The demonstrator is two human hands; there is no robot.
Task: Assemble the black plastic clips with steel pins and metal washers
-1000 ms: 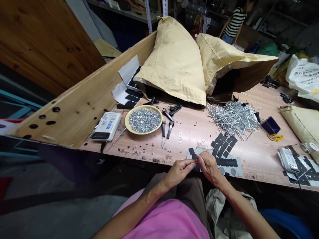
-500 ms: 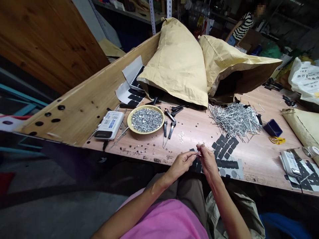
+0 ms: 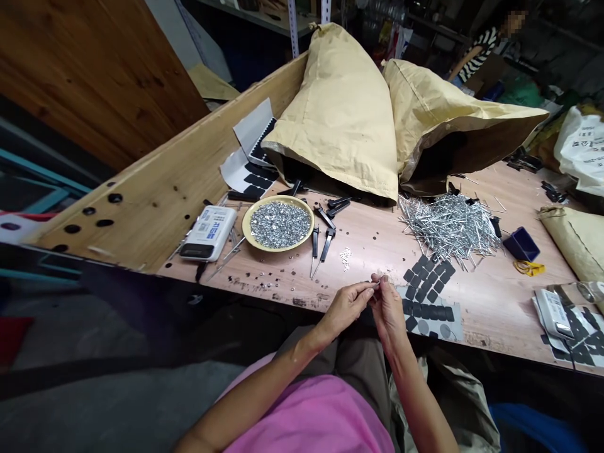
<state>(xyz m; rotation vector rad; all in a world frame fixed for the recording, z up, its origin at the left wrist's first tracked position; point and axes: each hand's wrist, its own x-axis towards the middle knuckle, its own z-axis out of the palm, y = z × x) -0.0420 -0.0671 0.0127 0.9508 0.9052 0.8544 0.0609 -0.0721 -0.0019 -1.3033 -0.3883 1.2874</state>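
Observation:
My left hand (image 3: 348, 306) is closed, thumb and fingers pinched on a thin metal rod (image 3: 376, 285). Against its fingertips, my right hand (image 3: 389, 309) is also closed, thumb pressed down at the rod's end. Any small part between the right fingers is hidden. Both hands are above the table's front edge, by a sheet of black adhesive pads (image 3: 427, 311). Beyond my right hand is a heap of thin metal rods (image 3: 450, 226). To the left, a yellow bowl (image 3: 250, 242) holds many small metal pieces, with black-handled pieces (image 3: 325, 245) beside it.
Two large paper sacks (image 3: 340, 113) lie open toward me at the back. A white boxed device (image 3: 210, 233) sits left of the bowl. A dark blue small box (image 3: 521, 244) and yellow bands (image 3: 528, 268) are at right. A person in a striped top (image 3: 479, 60) is in the background.
My fingertips have drawn closer together, and less of the rod shows between them. The right thumb has shifted over the rod's end. The camera view has moved slightly.

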